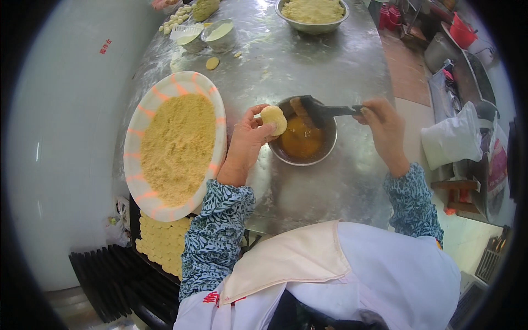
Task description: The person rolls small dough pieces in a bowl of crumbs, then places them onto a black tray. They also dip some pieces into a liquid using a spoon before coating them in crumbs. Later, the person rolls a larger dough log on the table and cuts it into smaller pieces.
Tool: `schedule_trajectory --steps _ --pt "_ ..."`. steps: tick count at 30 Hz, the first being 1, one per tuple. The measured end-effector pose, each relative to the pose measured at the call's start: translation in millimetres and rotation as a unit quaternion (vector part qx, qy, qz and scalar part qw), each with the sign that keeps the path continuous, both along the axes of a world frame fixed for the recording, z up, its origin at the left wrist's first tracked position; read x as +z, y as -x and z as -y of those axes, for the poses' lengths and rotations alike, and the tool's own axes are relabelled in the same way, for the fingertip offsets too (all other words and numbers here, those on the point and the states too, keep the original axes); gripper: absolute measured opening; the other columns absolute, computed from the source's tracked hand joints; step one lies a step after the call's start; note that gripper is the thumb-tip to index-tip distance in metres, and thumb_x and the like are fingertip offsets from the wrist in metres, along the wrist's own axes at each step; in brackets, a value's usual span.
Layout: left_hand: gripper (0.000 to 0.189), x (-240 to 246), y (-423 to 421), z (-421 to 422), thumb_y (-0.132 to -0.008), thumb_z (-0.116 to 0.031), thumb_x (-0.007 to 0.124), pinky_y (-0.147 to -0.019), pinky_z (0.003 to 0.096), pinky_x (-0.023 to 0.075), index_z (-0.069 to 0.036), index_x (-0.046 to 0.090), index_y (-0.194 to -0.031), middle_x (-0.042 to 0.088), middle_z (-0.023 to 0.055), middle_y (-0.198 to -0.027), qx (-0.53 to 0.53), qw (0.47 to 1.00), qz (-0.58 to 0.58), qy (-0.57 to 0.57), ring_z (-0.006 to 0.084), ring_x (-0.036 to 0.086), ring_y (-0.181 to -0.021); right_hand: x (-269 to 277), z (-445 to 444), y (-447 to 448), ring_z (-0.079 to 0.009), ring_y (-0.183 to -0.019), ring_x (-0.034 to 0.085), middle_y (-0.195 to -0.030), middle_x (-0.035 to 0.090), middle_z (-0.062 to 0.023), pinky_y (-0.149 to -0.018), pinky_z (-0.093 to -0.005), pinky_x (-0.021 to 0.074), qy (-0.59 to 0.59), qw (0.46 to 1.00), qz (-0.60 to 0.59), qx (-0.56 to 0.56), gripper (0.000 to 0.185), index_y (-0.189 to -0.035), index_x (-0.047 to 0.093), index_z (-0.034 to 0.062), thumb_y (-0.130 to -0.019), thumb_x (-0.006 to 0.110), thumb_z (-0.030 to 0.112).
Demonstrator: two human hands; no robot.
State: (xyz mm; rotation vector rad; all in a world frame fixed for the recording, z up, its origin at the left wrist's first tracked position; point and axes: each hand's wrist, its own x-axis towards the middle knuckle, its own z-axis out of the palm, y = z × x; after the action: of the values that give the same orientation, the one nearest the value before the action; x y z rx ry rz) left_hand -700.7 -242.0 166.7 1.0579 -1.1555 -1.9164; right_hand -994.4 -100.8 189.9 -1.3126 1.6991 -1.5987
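Observation:
Between the thumb and fingers of my left hand is a pale, round, flattened piece of dough, held over the left rim of a metal bowl. Amber-brown liquid, perhaps egg wash, fills the bowl's lower part. My right hand grips the dark handle of a pastry brush, whose brown bristles hang inside the bowl, at its far side. Left of my left forearm lies an oval white platter with orange streaks, heaped with yellowish crumbs.
A black tray of dough rounds sits below the platter, near stacked black trays. Farther along the steel table stand two tubs, a loose dough disc, small dough balls and a large bowl of pale yellow filling or dough.

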Motion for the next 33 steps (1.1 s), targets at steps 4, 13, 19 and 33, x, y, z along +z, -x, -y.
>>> schedule_trajectory --steps 4,13,19,33 --pt "0.051 -10.3 -5.5 8.9 -0.091 -0.001 0.075 -0.092 0.0332 0.0585 -0.003 0.054 -0.138 0.067 0.0124 -0.118 0.022 1.0 0.002 0.003 0.0205 0.069 -0.104 -2.7 0.2 1.9 -0.0145 -0.093 0.076 -0.102 0.074 -0.0083 -0.083 -0.0273 0.0629 0.01 0.998 0.054 0.007 0.013 -0.116 0.065 -0.0013 -0.104 0.06 -0.002" --pt "0.048 -8.7 6.8 2.5 -0.091 0.0 0.075 -0.085 0.0304 0.0604 0.004 0.059 -0.136 0.068 0.0114 -0.123 0.049 0.997 -0.018 0.057 0.0191 0.07 -0.106 14.7 -8.3 -6.1 -0.0157 -0.092 0.076 -0.103 0.075 -0.0107 -0.083 -0.0285 0.0634 0.007 0.996 0.084 0.018 0.012 -0.115 0.063 -0.0022 -0.105 0.059 -0.002" --pt "0.043 -10.9 13.3 -4.2 -0.091 0.0 0.07 -0.088 0.0276 0.059 0.004 0.065 -0.133 0.071 0.0092 -0.12 -0.01 0.972 0.075 0.223 0.015 0.072 -0.1 12.9 -4.0 -20.1 -0.0154 -0.092 0.076 -0.101 0.075 -0.0104 -0.081 -0.0278 0.0632 0.004 0.998 0.049 0.029 0.01 -0.113 0.064 -0.0032 -0.104 0.06 -0.002" --pt "0.044 11.4 -38.8 -8.7 -0.098 0.003 0.063 -0.108 0.0404 0.0567 0.004 0.055 -0.141 0.064 0.018 -0.137 0.038 0.979 -0.196 -0.03 0.0305 0.065 -0.126 -25.2 12.2 -10.9 -0.0212 -0.08 0.075 -0.092 0.075 -0.0105 -0.071 -0.0328 0.0583 -0.003 0.963 -0.27 -0.01 0.011 -0.103 0.071 0.0011 -0.093 0.071 -0.003"
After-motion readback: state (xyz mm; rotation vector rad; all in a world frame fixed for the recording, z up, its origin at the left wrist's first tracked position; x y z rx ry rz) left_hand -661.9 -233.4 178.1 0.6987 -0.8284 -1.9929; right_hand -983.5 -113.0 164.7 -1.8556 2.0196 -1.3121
